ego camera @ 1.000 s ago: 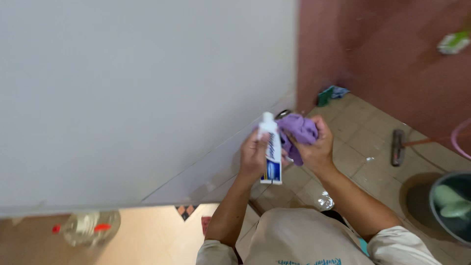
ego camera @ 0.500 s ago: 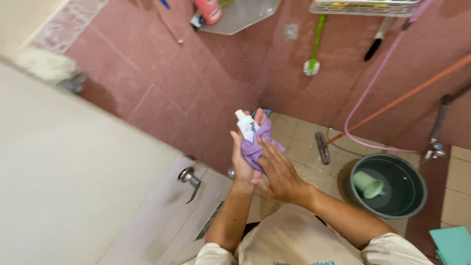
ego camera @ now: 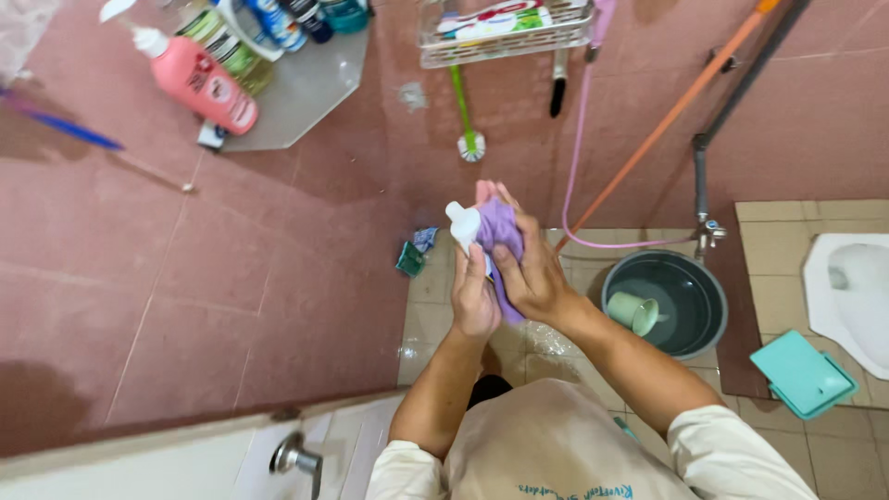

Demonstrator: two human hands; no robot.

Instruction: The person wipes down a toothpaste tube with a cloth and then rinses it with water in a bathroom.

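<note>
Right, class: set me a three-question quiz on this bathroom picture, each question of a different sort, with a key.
1. True or false: the left hand and the right hand are both on the white tube and the purple cloth.
2. What lies inside the dark basin on the floor?
A. a green cup
B. a red brush
C. a yellow sponge
3. Fill in: the pink pump bottle stands on the corner ____.

Key: 1 true; 2 A; 3 shelf.
</note>
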